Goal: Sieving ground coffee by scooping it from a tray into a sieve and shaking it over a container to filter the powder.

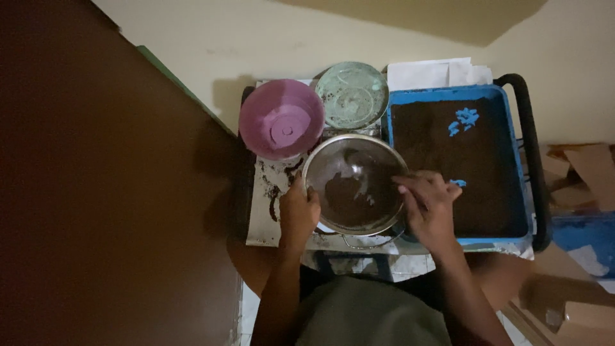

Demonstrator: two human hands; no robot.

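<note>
A round metal sieve (pixel 333 154) with dark brown powder in its middle sits over a metal pot. My left hand (pixel 298 211) grips the sieve's left rim. On the sieve's right rim lies my right hand (pixel 428 204), its fingers reaching in over the mesh; whether it holds anything is hidden. A blue tray (pixel 509 128) spread with dark brown powder lies just right of the sieve.
An upturned pink bowl (pixel 282 118) and a pale green plate (pixel 352 94) sit behind the sieve. White paper (pixel 435 72) lies behind the tray. A dark brown surface fills the left. Cardboard and a blue object (pixel 586 237) are at the right.
</note>
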